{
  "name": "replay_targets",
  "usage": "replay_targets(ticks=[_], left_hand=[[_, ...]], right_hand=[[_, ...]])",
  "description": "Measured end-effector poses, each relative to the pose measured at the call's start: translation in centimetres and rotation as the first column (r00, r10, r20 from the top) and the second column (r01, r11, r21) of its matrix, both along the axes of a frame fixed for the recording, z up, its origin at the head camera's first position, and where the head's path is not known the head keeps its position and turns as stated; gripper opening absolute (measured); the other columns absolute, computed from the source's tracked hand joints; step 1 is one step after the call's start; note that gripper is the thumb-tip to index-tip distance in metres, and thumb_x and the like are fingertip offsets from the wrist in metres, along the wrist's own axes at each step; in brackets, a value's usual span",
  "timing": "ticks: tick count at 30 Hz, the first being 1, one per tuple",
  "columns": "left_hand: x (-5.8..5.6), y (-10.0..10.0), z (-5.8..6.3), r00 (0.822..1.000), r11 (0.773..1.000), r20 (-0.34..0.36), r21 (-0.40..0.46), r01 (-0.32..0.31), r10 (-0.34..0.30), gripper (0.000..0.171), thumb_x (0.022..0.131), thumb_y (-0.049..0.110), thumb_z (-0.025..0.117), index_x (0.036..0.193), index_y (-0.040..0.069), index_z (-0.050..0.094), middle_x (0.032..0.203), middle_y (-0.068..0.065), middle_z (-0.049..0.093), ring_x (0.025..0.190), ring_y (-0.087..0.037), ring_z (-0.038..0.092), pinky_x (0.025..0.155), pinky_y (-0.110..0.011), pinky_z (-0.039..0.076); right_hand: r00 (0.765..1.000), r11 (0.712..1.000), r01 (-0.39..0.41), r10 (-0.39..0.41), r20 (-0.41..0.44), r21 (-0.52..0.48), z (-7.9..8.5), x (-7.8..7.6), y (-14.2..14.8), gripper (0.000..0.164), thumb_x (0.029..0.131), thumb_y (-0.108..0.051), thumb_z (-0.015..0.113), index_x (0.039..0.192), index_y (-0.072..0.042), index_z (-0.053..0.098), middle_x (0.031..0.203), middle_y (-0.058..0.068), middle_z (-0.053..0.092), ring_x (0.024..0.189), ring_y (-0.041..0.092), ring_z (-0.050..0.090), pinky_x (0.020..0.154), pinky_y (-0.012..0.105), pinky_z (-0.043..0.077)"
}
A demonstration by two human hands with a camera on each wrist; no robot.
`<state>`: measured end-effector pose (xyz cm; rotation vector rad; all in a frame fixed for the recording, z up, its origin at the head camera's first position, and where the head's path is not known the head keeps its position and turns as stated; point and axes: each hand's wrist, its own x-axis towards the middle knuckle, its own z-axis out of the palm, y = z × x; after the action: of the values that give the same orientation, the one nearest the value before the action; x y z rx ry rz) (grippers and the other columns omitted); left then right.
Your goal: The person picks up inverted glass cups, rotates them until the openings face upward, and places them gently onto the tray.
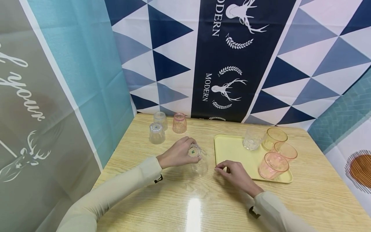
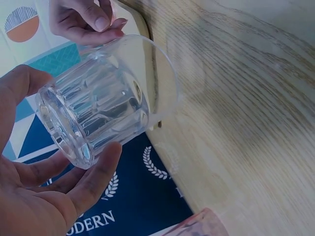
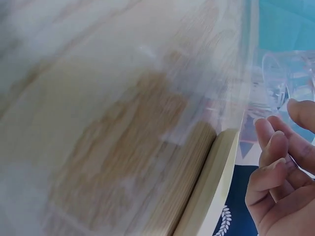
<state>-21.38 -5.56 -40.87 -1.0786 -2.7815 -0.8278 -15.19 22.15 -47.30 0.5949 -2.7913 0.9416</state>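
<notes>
My left hand (image 1: 180, 153) grips a clear drinking glass (image 1: 201, 164) near its base, thumb on one side and fingers on the other. The glass is tilted, base up, with its mouth toward the table, as the left wrist view shows along its faceted wall (image 2: 103, 98). My right hand (image 1: 236, 174) is beside the near left corner of a yellow tray (image 1: 227, 151); its fingers are loosely bent and hold nothing. In the right wrist view those fingers (image 3: 273, 174) appear near the tray's edge, with a clear glass (image 3: 290, 73) beyond them.
On the tray's right part stand a clear glass (image 1: 252, 141), a yellow glass (image 1: 271, 143), an orange glass (image 1: 286, 150) and a pink glass (image 1: 271, 169), mouths up. Two clear glasses (image 1: 157, 137) and a pink glass (image 1: 179, 125) sit upside down at the table's back left.
</notes>
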Motion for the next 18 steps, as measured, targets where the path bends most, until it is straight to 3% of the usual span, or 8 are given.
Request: replay_targets(ticks=[9, 18], left_hand=[[0.28, 0.12, -0.09, 1.000, 0.998, 0.012, 0.060, -0.012, 0.011, 0.046, 0.084, 0.042, 0.079, 0.112, 0.010, 0.063, 0.104, 0.002, 0.062, 0.088, -0.012, 0.060, 0.073, -0.023, 0.050], [0.64, 0.21, -0.12, 1.000, 0.995, 0.008, 0.096, 0.006, -0.007, 0.047, 0.082, 0.041, 0.080, 0.111, 0.010, 0.060, 0.100, 0.001, 0.061, 0.083, -0.011, 0.058, 0.068, -0.022, 0.050]], right_hand=[[0.998, 0.996, 0.024, -0.019, 0.053, -0.089, 0.67, 0.14, -0.21, 0.017, 0.097, -0.029, 0.073, 0.104, -0.015, 0.080, 0.082, -0.010, 0.069, 0.064, 0.008, 0.053, 0.054, 0.025, 0.042], [0.982, 0.981, 0.087, -0.057, 0.178, -0.170, 0.51, 0.01, -0.45, 0.021, 0.098, -0.031, 0.072, 0.107, -0.014, 0.081, 0.091, -0.008, 0.075, 0.073, 0.009, 0.057, 0.062, 0.024, 0.046]])
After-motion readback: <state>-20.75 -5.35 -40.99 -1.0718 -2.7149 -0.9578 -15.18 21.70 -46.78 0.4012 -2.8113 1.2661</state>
